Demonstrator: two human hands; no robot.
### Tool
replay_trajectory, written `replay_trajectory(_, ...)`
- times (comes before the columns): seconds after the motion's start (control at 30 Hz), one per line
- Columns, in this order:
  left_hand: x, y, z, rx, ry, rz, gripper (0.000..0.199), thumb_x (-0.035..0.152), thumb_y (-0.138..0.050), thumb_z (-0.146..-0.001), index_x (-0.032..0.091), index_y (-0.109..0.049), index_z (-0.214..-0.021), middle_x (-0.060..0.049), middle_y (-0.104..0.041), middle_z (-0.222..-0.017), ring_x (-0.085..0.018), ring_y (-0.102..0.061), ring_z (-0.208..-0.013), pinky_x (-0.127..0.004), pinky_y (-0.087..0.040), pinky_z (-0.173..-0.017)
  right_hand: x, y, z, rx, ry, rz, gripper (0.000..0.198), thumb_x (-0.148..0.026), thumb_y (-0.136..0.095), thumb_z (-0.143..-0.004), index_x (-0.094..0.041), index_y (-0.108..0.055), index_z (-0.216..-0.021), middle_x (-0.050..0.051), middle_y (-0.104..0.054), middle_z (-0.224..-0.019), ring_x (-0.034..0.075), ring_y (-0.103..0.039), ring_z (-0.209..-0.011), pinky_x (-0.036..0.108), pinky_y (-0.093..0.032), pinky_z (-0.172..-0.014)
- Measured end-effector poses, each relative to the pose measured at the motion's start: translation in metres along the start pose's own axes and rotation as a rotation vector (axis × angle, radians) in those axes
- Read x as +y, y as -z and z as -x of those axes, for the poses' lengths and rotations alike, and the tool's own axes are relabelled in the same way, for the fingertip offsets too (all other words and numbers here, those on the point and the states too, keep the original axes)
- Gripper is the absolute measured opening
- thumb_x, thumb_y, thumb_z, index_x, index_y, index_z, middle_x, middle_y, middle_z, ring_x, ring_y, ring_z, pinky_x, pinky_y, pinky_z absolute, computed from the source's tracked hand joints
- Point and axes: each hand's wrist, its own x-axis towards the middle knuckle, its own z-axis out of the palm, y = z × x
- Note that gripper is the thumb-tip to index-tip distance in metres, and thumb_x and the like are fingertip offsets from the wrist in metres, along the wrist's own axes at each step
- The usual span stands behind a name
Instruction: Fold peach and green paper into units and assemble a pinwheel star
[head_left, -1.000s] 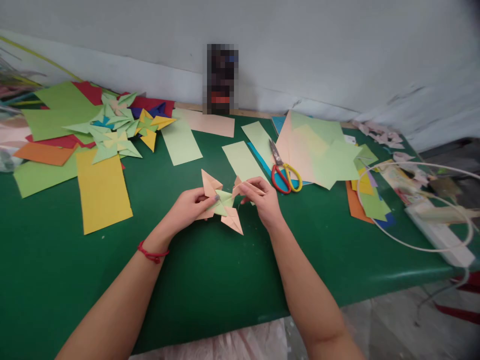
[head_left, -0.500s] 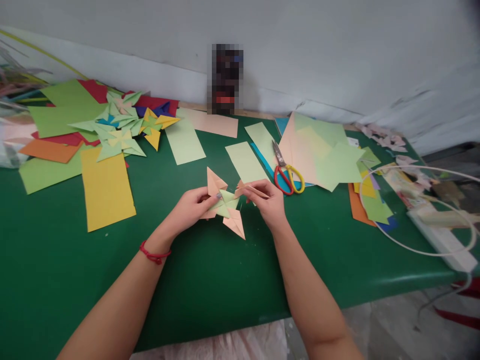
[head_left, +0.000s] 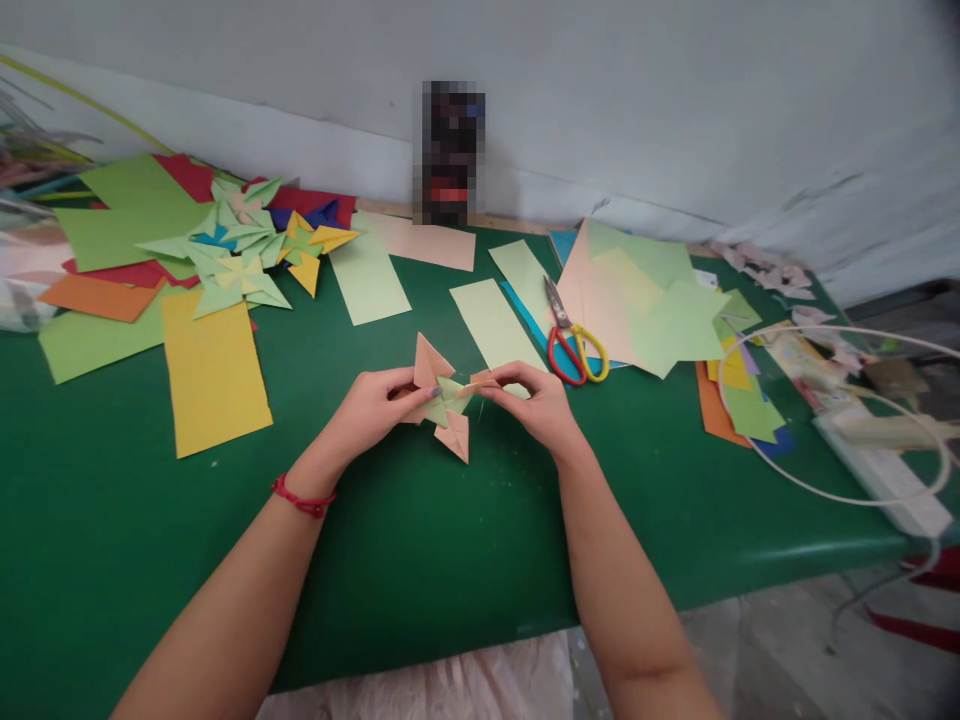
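Between my hands is a folded paper star [head_left: 452, 437] with peach points and a pale green centre, held just above the green table. My left hand [head_left: 380, 408] pinches its left side, thumb on top near the centre. With thumb and fingertips, my right hand [head_left: 534, 397] grips the star's right-hand peach point, which is partly hidden by the fingers. Beyond my right hand lie pale green paper strips [head_left: 495, 322] and scissors [head_left: 568, 340] with one red and one yellow handle.
Finished paper stars [head_left: 241, 282] lie on coloured sheets at the back left, near a yellow sheet [head_left: 217, 375]. Large pale sheets [head_left: 622, 290] are at the back right. A white cable [head_left: 810, 492] loops by a power strip [head_left: 885, 480]. A pixelated object [head_left: 451, 150] stands against the wall.
The star has tilted and its lower point has swung left. My right hand has shifted slightly and now pinches the right point flatter, closer to its tip.
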Motion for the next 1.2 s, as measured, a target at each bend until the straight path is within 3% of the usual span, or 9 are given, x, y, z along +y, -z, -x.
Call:
replay_trajectory(0.23,-0.003,-0.008,0.0,-0.014,-0.024,-0.025,0.03,0.045,-0.051,-0.078,0.018,-0.059,-0.068,0.003,-0.049,-0.056,-0.01,-0.039,-0.052,-0.022,-0.027,-0.046,0.005,-0.004,0.0,-0.13,-0.071,-0.084,0.015,-0.035,-0.065,-0.071,-0.021,-0.061,-0.076,0.0,-0.062,-0.074,0.013,-0.056,-0.069,0.03,-0.048,-0.067)
replay_trajectory(0.47,-0.004,-0.014,0.0,-0.001,-0.044,-0.038,0.028,0.045,-0.053,-0.078,0.019,-0.063,-0.083,0.002,-0.061,-0.061,-0.012,-0.051,-0.054,-0.021,-0.036,-0.048,0.006,-0.004,0.0,-0.194,-0.119,-0.111,0.02,-0.035,-0.067,-0.07,-0.02,-0.06,-0.082,0.0,-0.062,-0.078,0.013,-0.057,-0.072,0.028,-0.048,-0.066)
replay_trajectory(0.57,-0.001,-0.015,0.001,0.194,-0.084,0.014,0.029,0.042,-0.054,-0.078,0.021,-0.062,-0.097,-0.001,-0.067,-0.076,-0.015,-0.061,-0.068,-0.023,-0.045,-0.058,0.007,-0.005,-0.001,-0.157,-0.132,-0.136,0.021,-0.035,-0.067,-0.069,-0.02,-0.059,-0.081,0.0,-0.061,-0.078,0.013,-0.058,-0.071,0.028,-0.048,-0.066)
replay_trajectory(0.63,0.0,-0.017,0.001,0.431,-0.127,0.15,0.034,0.04,-0.053,-0.081,0.021,-0.056,-0.109,-0.005,-0.067,-0.097,-0.018,-0.063,-0.087,-0.026,-0.048,-0.073,0.01,-0.005,-0.003,-0.049,-0.13,-0.152,0.021,-0.034,-0.068,-0.069,-0.019,-0.058,-0.08,-0.001,-0.061,-0.075,0.012,-0.058,-0.069,0.027,-0.048,-0.064)
replay_trajectory(0.7,0.001,-0.021,-0.001,0.57,-0.134,0.366,0.039,0.04,-0.051,-0.082,0.02,-0.049,-0.115,-0.009,-0.063,-0.109,-0.019,-0.061,-0.098,-0.03,-0.048,-0.081,0.014,-0.005,-0.005,0.102,-0.129,-0.181,0.022,-0.034,-0.068,-0.069,-0.02,-0.055,-0.079,-0.002,-0.06,-0.072,0.012,-0.058,-0.068,0.025,-0.048,-0.062)
replay_trajectory(0.77,0.0,-0.028,-0.004,0.513,-0.078,0.59,0.043,0.043,-0.052,-0.081,0.018,-0.048,-0.116,-0.011,-0.064,-0.105,-0.021,-0.062,-0.095,-0.033,-0.049,-0.08,0.017,-0.008,-0.006,0.216,-0.13,-0.232,0.022,-0.033,-0.069,-0.069,-0.021,-0.053,-0.079,-0.002,-0.061,-0.073,0.012,-0.059,-0.07,0.025,-0.048,-0.063)
replay_trajectory(0.87,-0.002,-0.042,-0.006,0.266,0.007,0.755,0.043,0.043,-0.059,-0.076,0.016,-0.055,-0.108,-0.01,-0.067,-0.097,-0.021,-0.065,-0.085,-0.034,-0.051,-0.075,0.018,-0.015,-0.006,0.209,-0.121,-0.282,0.022,-0.032,-0.069,-0.069,-0.021,-0.053,-0.08,0.0,-0.063,-0.078,0.013,-0.061,-0.075,0.026,-0.049,-0.068)
replay_trajectory(1.0,-0.005,-0.055,-0.007,0.336,0.066,0.671,0.027,0.038,-0.064,-0.072,0.013,-0.065,-0.084,-0.008,-0.069,-0.085,-0.019,-0.064,-0.079,-0.03,-0.05,-0.069,0.015,-0.023,-0.003,0.146,-0.096,-0.215,0.019,-0.036,-0.065,-0.072,-0.02,-0.056,-0.079,0.001,-0.064,-0.078,0.014,-0.061,-0.075,0.028,-0.051,-0.068)
replay_trajectory(1.2,-0.01,-0.053,-0.009,0.406,0.086,0.734,0.025,0.036,-0.065,-0.071,0.014,-0.066,-0.085,-0.006,-0.069,-0.081,-0.017,-0.063,-0.075,-0.028,-0.049,-0.067,0.011,-0.017,-0.001,0.205,-0.041,-0.054,0.02,-0.037,-0.062,-0.074,-0.018,-0.058,-0.08,0.003,-0.064,-0.079,0.015,-0.061,-0.073,0.029,-0.051,-0.068)
